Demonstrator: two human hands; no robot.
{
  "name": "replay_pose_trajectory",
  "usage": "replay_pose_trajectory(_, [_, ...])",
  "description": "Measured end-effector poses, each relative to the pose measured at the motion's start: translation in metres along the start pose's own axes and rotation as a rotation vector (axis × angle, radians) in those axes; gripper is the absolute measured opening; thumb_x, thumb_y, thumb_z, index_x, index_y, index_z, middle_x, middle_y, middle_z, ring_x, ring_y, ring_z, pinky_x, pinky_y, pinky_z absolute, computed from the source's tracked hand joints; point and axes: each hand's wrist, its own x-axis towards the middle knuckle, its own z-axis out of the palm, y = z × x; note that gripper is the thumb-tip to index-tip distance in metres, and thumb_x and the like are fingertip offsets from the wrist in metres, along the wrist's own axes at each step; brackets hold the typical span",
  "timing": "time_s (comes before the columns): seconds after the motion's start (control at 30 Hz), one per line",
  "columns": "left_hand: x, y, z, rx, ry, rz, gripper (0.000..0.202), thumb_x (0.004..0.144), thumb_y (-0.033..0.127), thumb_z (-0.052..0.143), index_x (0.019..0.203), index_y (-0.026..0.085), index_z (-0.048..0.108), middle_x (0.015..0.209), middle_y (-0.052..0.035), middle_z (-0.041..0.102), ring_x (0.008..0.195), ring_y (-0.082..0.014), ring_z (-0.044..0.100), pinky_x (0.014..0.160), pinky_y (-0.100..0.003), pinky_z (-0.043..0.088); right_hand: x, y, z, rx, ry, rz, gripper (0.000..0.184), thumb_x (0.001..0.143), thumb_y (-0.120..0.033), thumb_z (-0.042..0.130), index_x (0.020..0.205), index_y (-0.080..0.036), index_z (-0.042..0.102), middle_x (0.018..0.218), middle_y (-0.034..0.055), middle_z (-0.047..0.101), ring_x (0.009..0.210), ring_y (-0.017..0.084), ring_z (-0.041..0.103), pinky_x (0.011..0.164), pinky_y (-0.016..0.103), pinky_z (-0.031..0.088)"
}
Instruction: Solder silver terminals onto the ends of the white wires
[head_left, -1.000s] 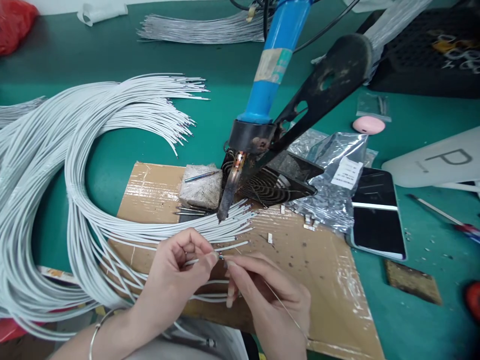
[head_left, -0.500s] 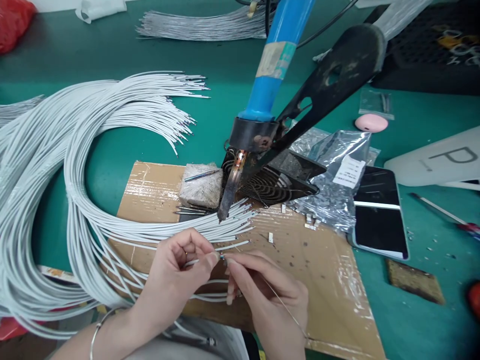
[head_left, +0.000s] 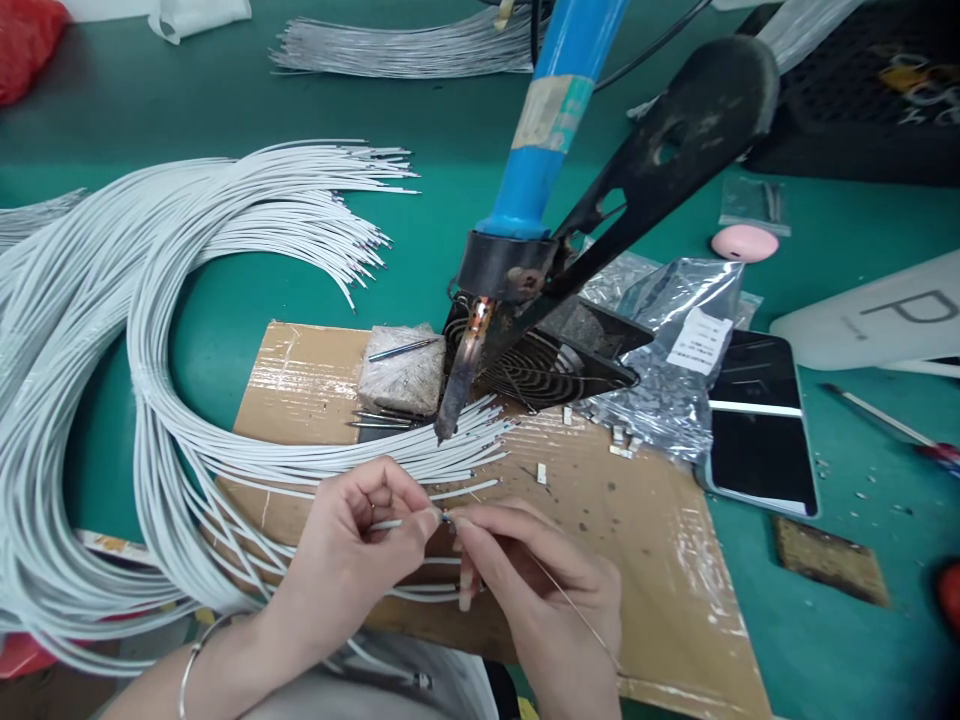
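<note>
My left hand [head_left: 360,560] is closed, thumb and forefinger pinching a white cable [head_left: 386,524] close to its end. Thin bluish inner wires [head_left: 448,517] show in the small gap between my hands. My right hand [head_left: 540,590] is closed too, its thumb and forefinger pinched at those wire ends; the exact tip is hidden by the fingers. A thin silvery wire [head_left: 577,612] runs across the right palm toward the wrist. Just beyond the hands, a blue-handled soldering iron [head_left: 525,190] sits in a black holder, tip pointing down above a bundle of white cables [head_left: 300,460].
Cardboard [head_left: 637,560] lies under the hands. Behind are a whitish block [head_left: 401,375] and a black fan [head_left: 562,375]. To the right lie a plastic bag [head_left: 667,400], a phone [head_left: 761,430] and a brown sponge [head_left: 831,560]. Looped white cables [head_left: 67,350] cover the left.
Both hands stay almost in place. The right hand has shifted very slightly right, and a little more of the wires shows between the fingertips.
</note>
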Motion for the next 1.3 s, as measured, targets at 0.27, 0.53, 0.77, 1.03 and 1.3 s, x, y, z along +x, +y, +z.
replay_pose_trajectory(0.27, [-0.001, 0.001, -0.002, -0.032, -0.003, -0.024, 0.020, 0.078, 0.025, 0.073, 0.068, 0.019, 0.057, 0.052, 0.0107, 0.038, 0.048, -0.0064, 0.023, 0.046, -0.020, 0.019, -0.005, -0.006, 0.003, -0.165, 0.100, -0.114, 0.024, 0.087, -0.010, 0.074, 0.093, -0.030, 0.086, 0.068, -0.0005, 0.070, 0.052, 0.010, 0.062, 0.046, 0.019, 0.050])
replay_pose_trajectory(0.53, [-0.001, -0.004, -0.005, -0.068, 0.001, -0.006, 0.021, 0.080, 0.023, 0.074, 0.068, 0.019, 0.057, 0.053, 0.0103, 0.039, 0.048, -0.0065, 0.024, 0.046, -0.019, 0.019, -0.005, 0.000, 0.004, -0.174, 0.118, -0.127, 0.023, 0.087, -0.009, 0.074, 0.091, -0.029, 0.085, 0.067, -0.0018, 0.070, 0.051, 0.010, 0.062, 0.049, 0.019, 0.052])
replay_pose_trajectory(0.77, [-0.001, -0.004, -0.004, -0.055, 0.009, 0.003, 0.022, 0.080, 0.024, 0.074, 0.067, 0.018, 0.057, 0.052, 0.0102, 0.039, 0.048, -0.0065, 0.024, 0.046, -0.019, 0.020, -0.005, 0.000, 0.000, -0.210, 0.022, -0.169, 0.029, 0.087, -0.006, 0.073, 0.098, -0.029, 0.085, 0.072, -0.0011, 0.074, 0.050, 0.010, 0.065, 0.045, 0.018, 0.053])
replay_pose_trajectory(1.03, [0.000, -0.005, -0.003, -0.046, 0.023, -0.007, 0.024, 0.077, 0.025, 0.077, 0.066, 0.019, 0.056, 0.052, 0.0102, 0.038, 0.048, -0.0066, 0.024, 0.046, -0.019, 0.020, -0.009, 0.006, 0.000, -0.388, 0.138, -0.417, 0.038, 0.083, 0.000, 0.073, 0.104, -0.030, 0.083, 0.081, 0.0015, 0.077, 0.065, 0.015, 0.070, 0.061, 0.026, 0.060])
replay_pose_trajectory(1.3, [0.000, -0.006, -0.001, 0.006, 0.063, 0.030, 0.023, 0.078, 0.026, 0.076, 0.067, 0.018, 0.058, 0.052, 0.0094, 0.040, 0.048, -0.0067, 0.026, 0.046, -0.019, 0.021, -0.012, -0.001, 0.006, -0.229, 0.145, -0.200, 0.025, 0.087, -0.007, 0.074, 0.095, -0.028, 0.085, 0.075, 0.0011, 0.074, 0.059, 0.013, 0.067, 0.056, 0.024, 0.057])
